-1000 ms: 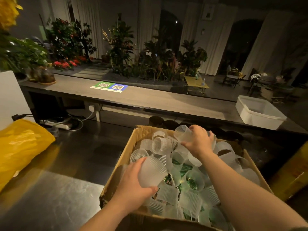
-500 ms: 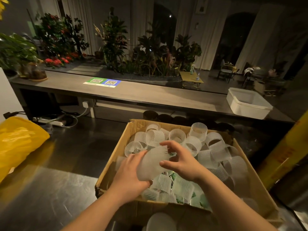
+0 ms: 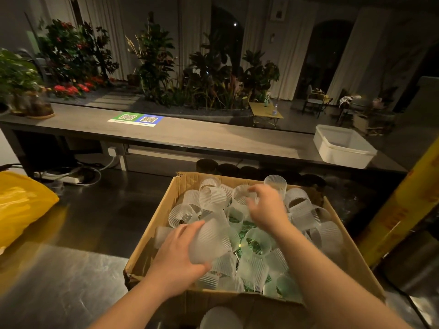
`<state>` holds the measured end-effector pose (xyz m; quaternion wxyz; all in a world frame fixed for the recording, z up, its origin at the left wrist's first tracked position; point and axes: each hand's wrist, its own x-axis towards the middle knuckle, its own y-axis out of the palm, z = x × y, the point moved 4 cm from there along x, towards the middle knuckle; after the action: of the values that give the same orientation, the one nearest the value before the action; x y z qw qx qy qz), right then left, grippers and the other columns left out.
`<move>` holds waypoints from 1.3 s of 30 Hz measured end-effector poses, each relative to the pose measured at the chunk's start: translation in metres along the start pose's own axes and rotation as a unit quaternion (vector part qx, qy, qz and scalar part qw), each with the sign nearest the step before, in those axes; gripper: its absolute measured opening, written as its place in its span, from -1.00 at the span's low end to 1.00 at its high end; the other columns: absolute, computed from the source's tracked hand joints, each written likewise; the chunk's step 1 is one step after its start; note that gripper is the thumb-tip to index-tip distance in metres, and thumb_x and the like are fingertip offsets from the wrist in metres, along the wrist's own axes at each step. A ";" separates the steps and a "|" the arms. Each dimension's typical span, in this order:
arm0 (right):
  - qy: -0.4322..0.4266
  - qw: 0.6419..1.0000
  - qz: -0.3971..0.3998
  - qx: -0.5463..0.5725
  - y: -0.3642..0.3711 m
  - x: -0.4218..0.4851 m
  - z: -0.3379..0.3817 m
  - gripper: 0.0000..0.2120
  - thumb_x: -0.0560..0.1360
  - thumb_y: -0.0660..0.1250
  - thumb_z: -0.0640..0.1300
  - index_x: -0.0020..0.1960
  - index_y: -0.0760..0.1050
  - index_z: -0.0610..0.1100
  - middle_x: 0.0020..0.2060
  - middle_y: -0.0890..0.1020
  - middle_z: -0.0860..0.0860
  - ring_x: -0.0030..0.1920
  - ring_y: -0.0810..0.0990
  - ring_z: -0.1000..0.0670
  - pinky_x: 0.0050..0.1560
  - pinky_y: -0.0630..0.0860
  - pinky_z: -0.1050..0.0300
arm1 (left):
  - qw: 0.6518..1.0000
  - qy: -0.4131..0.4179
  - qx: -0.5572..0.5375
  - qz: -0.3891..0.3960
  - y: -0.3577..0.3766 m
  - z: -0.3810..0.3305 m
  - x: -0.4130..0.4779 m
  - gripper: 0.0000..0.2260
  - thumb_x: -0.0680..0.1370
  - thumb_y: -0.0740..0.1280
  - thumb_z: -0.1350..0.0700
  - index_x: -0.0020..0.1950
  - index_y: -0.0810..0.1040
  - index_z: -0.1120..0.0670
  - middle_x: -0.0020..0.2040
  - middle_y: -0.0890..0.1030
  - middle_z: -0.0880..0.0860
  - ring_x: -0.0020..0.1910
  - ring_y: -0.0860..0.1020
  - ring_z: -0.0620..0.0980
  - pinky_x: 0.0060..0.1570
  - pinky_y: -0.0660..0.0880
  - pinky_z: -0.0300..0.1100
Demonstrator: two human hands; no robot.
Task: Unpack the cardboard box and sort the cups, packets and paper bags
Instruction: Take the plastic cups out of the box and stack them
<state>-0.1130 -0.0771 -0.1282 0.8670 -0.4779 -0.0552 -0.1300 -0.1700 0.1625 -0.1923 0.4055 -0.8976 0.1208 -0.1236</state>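
— Where is the cardboard box (image 3: 152,236)?

— Open on the steel counter (image 3: 66,286), near and right of centre, filled with loose ribbed frosted cups (image 3: 306,212) lying every way. Something green-printed (image 3: 248,227) shows between them low down; I cannot tell whether it is packets.

— And the left hand (image 3: 175,256)?

— Over the box's near-left part. Its grip is wrapped round a sideways cup (image 3: 211,241), thumb on the near side and fingers over the top. Another frosted piece sticks out to the left behind the fingers.

— The right hand (image 3: 269,207)?

— Farther in, over the middle of the box. Its fingers curl over the rim of a far cup (image 3: 240,198) and grasp it, though the hand is blurred.

— What else is around?

— A yellow plastic bag (image 3: 21,205) lies on the counter at the far left, well apart from the box. Beyond the box runs a higher back counter (image 3: 213,138) with a white tub (image 3: 342,148) at its right end and a sheet of QR codes (image 3: 135,119) left of centre. Potted plants (image 3: 152,62) stand behind it.
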 end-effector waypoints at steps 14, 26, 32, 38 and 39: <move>0.001 0.988 -0.123 -0.094 -0.020 0.015 -0.052 -0.85 0.65 0.22 -0.08 0.14 0.46 -0.14 0.06 0.48 -0.08 0.11 0.33 -0.09 0.20 0.39 -0.08 | 1.000 -0.003 -0.007 -0.002 0.000 0.001 0.001 -0.21 0.43 0.49 -0.21 0.51 0.09 -0.34 0.29 0.22 -0.34 0.21 0.29 -0.21 0.16 0.33 -0.19; -0.073 0.977 0.136 0.148 0.010 -0.060 0.003 -0.58 0.40 0.59 0.05 0.13 0.44 0.08 0.24 0.27 0.06 0.25 0.37 0.01 -0.04 0.51 0.48 | 1.000 0.006 0.000 0.004 0.000 0.000 -0.001 -0.19 0.41 0.52 -0.17 0.52 0.10 -0.32 0.29 0.23 -0.31 0.23 0.30 -0.20 0.26 0.42 -0.13; -0.039 0.940 0.153 0.302 0.013 -0.052 -0.007 -0.21 0.17 0.69 0.14 0.31 0.44 0.16 0.24 0.54 0.04 0.30 0.53 -0.03 0.24 0.58 0.06 | 1.000 0.017 0.013 0.011 0.000 -0.001 -0.003 -0.20 0.42 0.53 -0.17 0.51 0.11 -0.34 0.29 0.21 -0.32 0.26 0.27 -0.19 0.36 0.39 -0.08; -0.074 0.931 0.255 0.250 0.023 -0.058 0.004 -0.47 0.54 0.47 -0.05 0.44 0.41 0.24 0.49 0.39 0.18 0.48 0.36 0.12 0.39 0.38 0.20 | 0.999 0.037 0.033 0.005 0.002 0.000 -0.002 -0.21 0.42 0.52 -0.16 0.52 0.14 -0.33 0.35 0.25 -0.30 0.31 0.24 -0.22 0.39 0.30 -0.11; -0.081 0.935 0.262 0.224 0.024 -0.059 0.006 -0.44 0.56 0.42 -0.09 0.50 0.38 0.19 0.50 0.35 0.20 0.48 0.33 0.11 0.35 0.38 0.24 | 0.999 0.039 0.037 0.005 0.002 0.000 -0.001 -0.21 0.42 0.52 -0.16 0.52 0.14 -0.33 0.35 0.25 -0.31 0.31 0.24 -0.23 0.39 0.29 -0.12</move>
<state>-0.1625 -0.0496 -0.1575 0.9474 -0.2777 -0.0252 0.1570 -0.1715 0.1617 -0.1943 0.4341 -0.8759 0.1363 -0.1605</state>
